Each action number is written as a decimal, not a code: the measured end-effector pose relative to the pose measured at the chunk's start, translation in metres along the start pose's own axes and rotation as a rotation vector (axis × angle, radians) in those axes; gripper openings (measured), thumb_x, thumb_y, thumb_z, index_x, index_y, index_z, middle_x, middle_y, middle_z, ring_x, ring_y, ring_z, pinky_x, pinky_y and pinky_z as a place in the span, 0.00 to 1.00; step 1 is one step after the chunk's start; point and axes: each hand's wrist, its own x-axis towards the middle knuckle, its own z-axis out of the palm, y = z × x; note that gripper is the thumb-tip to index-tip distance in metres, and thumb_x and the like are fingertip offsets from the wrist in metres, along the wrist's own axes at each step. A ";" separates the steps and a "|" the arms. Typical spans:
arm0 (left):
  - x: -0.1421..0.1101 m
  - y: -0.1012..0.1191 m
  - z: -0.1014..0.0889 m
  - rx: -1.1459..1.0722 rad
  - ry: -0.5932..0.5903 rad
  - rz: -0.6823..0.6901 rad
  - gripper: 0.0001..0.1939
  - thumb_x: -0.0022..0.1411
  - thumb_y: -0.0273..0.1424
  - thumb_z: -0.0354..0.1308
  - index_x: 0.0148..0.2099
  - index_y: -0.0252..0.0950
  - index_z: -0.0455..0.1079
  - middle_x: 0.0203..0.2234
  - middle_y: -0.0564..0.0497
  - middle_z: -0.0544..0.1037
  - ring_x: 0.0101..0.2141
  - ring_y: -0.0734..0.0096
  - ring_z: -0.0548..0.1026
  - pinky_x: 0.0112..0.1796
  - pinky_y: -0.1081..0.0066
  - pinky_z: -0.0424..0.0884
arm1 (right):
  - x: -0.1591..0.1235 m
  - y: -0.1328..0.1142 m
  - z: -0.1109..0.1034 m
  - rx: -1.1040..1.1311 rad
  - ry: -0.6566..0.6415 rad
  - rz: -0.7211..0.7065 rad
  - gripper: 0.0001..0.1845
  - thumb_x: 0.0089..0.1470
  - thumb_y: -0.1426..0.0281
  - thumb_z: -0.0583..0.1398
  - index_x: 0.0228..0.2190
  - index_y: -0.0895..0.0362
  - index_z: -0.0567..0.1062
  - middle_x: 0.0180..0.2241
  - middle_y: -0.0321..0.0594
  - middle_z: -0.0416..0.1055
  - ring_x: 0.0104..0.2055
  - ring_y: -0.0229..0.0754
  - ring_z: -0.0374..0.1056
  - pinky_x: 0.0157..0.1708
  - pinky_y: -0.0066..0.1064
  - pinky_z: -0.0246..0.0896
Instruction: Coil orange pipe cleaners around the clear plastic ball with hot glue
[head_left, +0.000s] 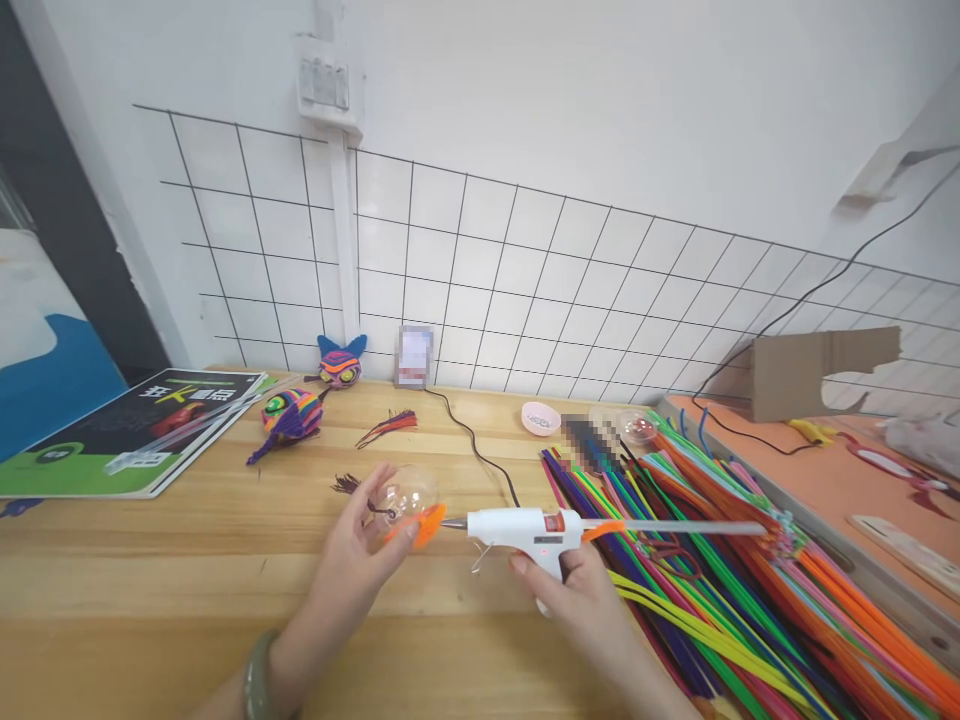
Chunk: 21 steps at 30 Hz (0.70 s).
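Fingers of your left hand (367,550) curl around the clear ball (409,492), steadying it; your right (581,600) grips the glue gun (517,530), centre frame.

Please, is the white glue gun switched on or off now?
It appears on: a small red light shows on the body of the glue gun in the right hand. Its heat cannot be seen.
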 end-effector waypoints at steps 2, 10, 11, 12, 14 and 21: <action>-0.001 0.001 -0.001 0.020 0.000 0.024 0.34 0.48 0.32 0.67 0.58 0.41 0.64 0.60 0.43 0.67 0.59 0.49 0.64 0.54 0.61 0.68 | -0.002 -0.005 0.004 -0.077 0.022 -0.035 0.18 0.45 0.54 0.65 0.29 0.57 0.76 0.17 0.32 0.62 0.19 0.36 0.55 0.20 0.28 0.53; -0.005 0.001 -0.003 0.081 -0.054 0.074 0.34 0.50 0.30 0.66 0.59 0.42 0.63 0.62 0.44 0.64 0.58 0.48 0.65 0.57 0.56 0.63 | -0.008 -0.005 0.007 -0.187 -0.077 -0.133 0.16 0.54 0.57 0.59 0.32 0.57 0.76 0.27 0.42 0.74 0.30 0.46 0.69 0.31 0.33 0.65; -0.005 0.001 -0.003 0.085 -0.058 0.076 0.33 0.51 0.30 0.66 0.59 0.42 0.62 0.62 0.44 0.64 0.58 0.48 0.65 0.57 0.55 0.63 | -0.009 -0.003 0.007 -0.201 -0.091 -0.162 0.16 0.56 0.58 0.58 0.34 0.57 0.76 0.29 0.42 0.75 0.33 0.47 0.70 0.34 0.34 0.66; -0.005 0.001 -0.003 0.087 -0.055 0.077 0.33 0.51 0.30 0.65 0.59 0.42 0.63 0.62 0.44 0.64 0.58 0.48 0.66 0.57 0.55 0.62 | -0.009 -0.003 0.007 -0.222 -0.103 -0.185 0.15 0.57 0.59 0.57 0.36 0.57 0.76 0.31 0.43 0.75 0.34 0.47 0.70 0.35 0.34 0.66; -0.004 0.001 -0.002 0.078 -0.044 0.075 0.33 0.50 0.30 0.66 0.59 0.43 0.64 0.62 0.44 0.64 0.57 0.48 0.67 0.57 0.56 0.63 | -0.010 -0.002 0.006 -0.273 -0.111 -0.214 0.15 0.59 0.60 0.56 0.40 0.57 0.75 0.32 0.43 0.75 0.36 0.47 0.70 0.37 0.34 0.66; -0.005 0.002 -0.001 0.033 -0.023 0.054 0.33 0.47 0.29 0.68 0.57 0.42 0.66 0.61 0.45 0.66 0.59 0.49 0.64 0.54 0.60 0.67 | -0.011 -0.002 0.005 -0.356 -0.095 -0.243 0.15 0.60 0.62 0.55 0.42 0.57 0.75 0.35 0.44 0.75 0.38 0.48 0.71 0.40 0.35 0.66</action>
